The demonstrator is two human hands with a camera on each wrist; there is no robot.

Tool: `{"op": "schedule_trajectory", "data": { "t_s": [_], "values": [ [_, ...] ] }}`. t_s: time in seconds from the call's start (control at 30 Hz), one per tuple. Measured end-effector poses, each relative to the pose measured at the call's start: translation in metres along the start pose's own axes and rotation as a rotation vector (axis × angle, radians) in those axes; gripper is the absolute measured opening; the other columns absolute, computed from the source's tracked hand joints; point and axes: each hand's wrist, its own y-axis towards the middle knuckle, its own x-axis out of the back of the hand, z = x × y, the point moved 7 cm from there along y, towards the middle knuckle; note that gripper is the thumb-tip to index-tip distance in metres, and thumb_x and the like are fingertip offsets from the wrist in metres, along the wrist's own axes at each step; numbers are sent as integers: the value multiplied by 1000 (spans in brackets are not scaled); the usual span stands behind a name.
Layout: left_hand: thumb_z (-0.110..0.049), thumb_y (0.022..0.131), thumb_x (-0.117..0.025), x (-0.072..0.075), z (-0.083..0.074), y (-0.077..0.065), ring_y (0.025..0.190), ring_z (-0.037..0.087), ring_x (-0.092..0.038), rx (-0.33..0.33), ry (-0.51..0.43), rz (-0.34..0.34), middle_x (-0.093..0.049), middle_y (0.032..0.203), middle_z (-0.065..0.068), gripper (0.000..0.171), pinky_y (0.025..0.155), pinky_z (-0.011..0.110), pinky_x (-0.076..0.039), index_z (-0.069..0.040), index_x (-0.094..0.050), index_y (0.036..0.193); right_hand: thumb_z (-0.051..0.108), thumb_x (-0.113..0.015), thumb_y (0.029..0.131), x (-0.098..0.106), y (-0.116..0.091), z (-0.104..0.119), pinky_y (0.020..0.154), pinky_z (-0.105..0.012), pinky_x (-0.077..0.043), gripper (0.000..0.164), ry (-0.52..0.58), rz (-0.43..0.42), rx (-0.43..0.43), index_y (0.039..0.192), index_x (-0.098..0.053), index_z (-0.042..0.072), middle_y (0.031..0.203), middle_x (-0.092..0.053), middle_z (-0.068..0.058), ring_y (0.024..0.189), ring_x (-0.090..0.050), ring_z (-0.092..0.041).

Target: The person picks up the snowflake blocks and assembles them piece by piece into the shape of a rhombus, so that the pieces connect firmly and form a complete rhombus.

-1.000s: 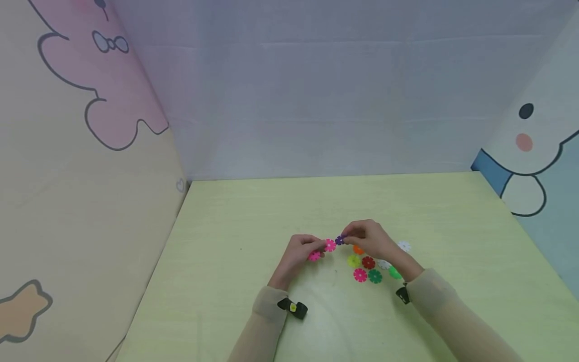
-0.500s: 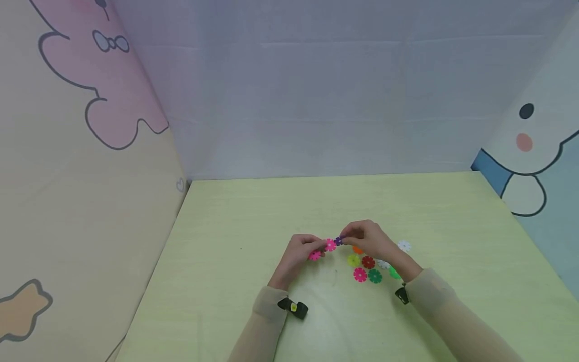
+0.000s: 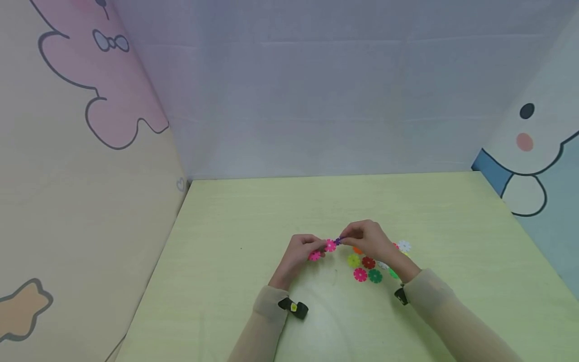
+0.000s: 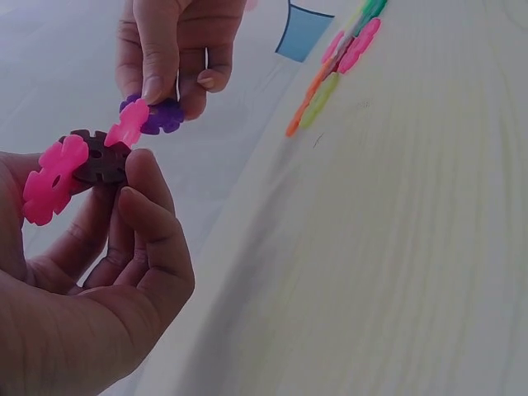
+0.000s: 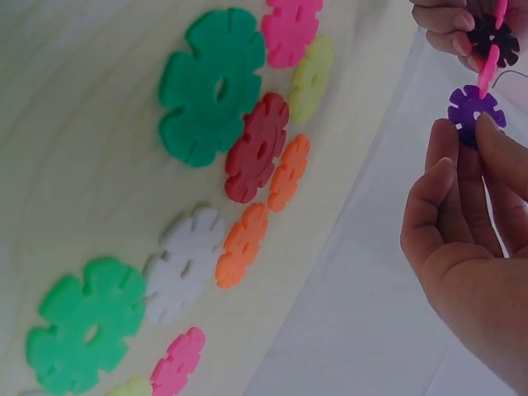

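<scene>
A short chain of notched, flower-shaped plastic discs spans both hands. My left hand (image 3: 296, 257) pinches a black disc (image 4: 97, 158), which is slotted between two pink ones. The outer pink disc (image 4: 54, 183) lies near the left palm; the other pink disc (image 3: 330, 245) points toward my right hand (image 3: 370, 239). Between the right thumb and fingers is a purple disc (image 5: 476, 107). Its edge meets that pink disc, crosswise to it; how deep the slots engage cannot be made out. Both hands hover above the table, left of the loose discs.
Loose discs lie on the pale table (image 3: 235, 216) below and beside the right forearm: dark green (image 5: 213, 87), red (image 5: 257, 148), white (image 5: 186, 262), light green (image 5: 87, 328), several orange, yellow and pink ones. A pale cloth wall (image 3: 316, 100) rises behind the table's far edge.
The right hand has brought the purple disc slightly left against the pink disc and turned it closer to edge-on. The left hand stays nearly still.
</scene>
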Motion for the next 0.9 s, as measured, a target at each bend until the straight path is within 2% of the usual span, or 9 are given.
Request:
{"op": "schedule_trajectory", "data": {
  "t_s": [0.33,0.43,0.6,0.83,0.9],
  "values": [
    [-16,87,-71,2,-3,-4,58,12,-54,-2,-47,-3,-65,68,9,21,54,24,-41,4,-71,83,15,-77,81,-5,2,3,75,-35,-53,8,-23,-3,2,87,-74,10,82,-68,6,79,-66,-14],
    [-10,88,-69,2,-10,-9,58,13,-54,5,-46,-10,-64,67,9,18,54,24,-41,7,-70,83,15,-77,81,-5,2,4,75,-35,-53,8,-19,-4,6,86,-74,10,82,-68,6,78,-66,-13],
    [-8,88,-68,1,-22,-17,60,14,-57,17,-3,-31,-65,69,9,16,57,23,-44,6,-70,83,16,-78,81,-5,1,5,74,-35,-53,8,-18,-11,23,85,-74,10,80,-68,6,77,-66,-12],
    [-17,86,-73,1,-2,-4,61,15,-57,21,-13,-38,-67,74,10,16,57,23,-44,0,-73,83,13,-78,80,-4,0,4,73,-34,-53,6,-27,-21,28,84,-74,11,79,-68,7,75,-66,-12],
    [-18,85,-74,2,-1,-3,60,15,-57,17,-15,-45,-67,73,11,17,56,24,-44,-1,-73,82,14,-77,81,-4,1,5,73,-34,-53,7,-20,-16,34,85,-74,10,80,-69,6,75,-66,-12]
  ]
}}
